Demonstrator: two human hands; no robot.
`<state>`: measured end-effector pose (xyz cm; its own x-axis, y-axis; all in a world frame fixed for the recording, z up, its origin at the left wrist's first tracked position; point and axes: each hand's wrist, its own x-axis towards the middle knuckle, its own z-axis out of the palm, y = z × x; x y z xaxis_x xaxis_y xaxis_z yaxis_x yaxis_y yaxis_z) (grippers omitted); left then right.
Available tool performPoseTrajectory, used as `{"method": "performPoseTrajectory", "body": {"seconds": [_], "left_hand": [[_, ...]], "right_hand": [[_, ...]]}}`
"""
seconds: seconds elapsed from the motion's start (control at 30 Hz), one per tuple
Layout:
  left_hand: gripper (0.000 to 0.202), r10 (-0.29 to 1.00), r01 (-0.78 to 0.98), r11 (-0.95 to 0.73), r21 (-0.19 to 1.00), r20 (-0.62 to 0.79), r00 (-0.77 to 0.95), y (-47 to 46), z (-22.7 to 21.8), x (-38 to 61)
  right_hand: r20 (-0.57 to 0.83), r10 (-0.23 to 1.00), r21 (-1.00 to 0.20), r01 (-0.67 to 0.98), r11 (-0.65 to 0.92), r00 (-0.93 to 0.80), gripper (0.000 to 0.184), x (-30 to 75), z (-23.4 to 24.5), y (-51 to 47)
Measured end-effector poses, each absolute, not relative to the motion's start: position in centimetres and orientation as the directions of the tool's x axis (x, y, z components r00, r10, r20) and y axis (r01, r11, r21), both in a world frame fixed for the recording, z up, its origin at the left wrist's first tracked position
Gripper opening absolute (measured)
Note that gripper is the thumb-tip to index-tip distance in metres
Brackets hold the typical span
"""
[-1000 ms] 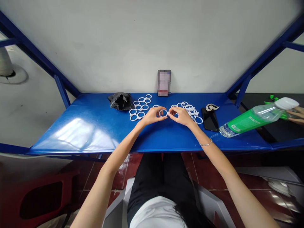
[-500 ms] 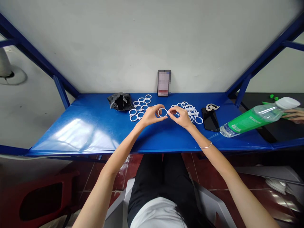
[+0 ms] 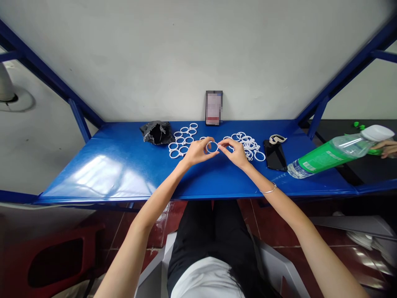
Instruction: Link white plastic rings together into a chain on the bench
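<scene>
Evidently, from the head view, the work in hand centres on one white ring (image 3: 212, 141), held up over the near-middle of the blue table (image 3: 214, 182). The left hand (image 3: 197, 152) curves round its left side, thumb below and fingers above, while the right hand (image 3: 235, 152) pinches narrowly at its right edge; just what sits between those fingertips is too small to tell. To do this well, I'd keep the left grip light so the hoop isn't squeezed out of round, and let the right fingertips do the fine work. Beside the left hand lies a loose group of rings (image 3: 180, 141), partly hidden by it, and behind the right hand a tangled heap of rings (image 3: 249, 145), where pieces could snag on one another. A crumpled black bag (image 3: 148, 131) sits further left, and an upright phone (image 3: 214, 108) leans against the wall (image 3: 155, 62). To the right, a dark phone (image 3: 275, 157) and a bottle (image 3: 328, 158) limit elbow room; beyond the bottle shows another person's hand (image 3: 389, 148).
</scene>
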<state>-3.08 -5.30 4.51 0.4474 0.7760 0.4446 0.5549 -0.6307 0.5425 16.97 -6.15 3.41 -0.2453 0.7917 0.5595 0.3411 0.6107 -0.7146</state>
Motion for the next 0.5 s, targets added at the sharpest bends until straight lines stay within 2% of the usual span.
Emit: {"method": "performPoseTrajectory", "body": {"seconds": [0.2, 0.5], "left_hand": [[0.035, 0.773, 0.630, -0.632, 0.452, 0.423, 0.472, -5.3, 4.1, -2.9], [0.034, 0.717, 0.628, -0.685, 0.369, 0.496, 0.490, -5.1, 3.4, -2.7]], "right_hand": [[0.575, 0.773, -0.677, 0.374, 0.634, -0.269, 0.020, 17.2, 3.0, -5.9], [0.618, 0.737, -0.642, 0.366, 0.674, -0.273, 0.013, 17.2, 2.6, -5.7]]}}
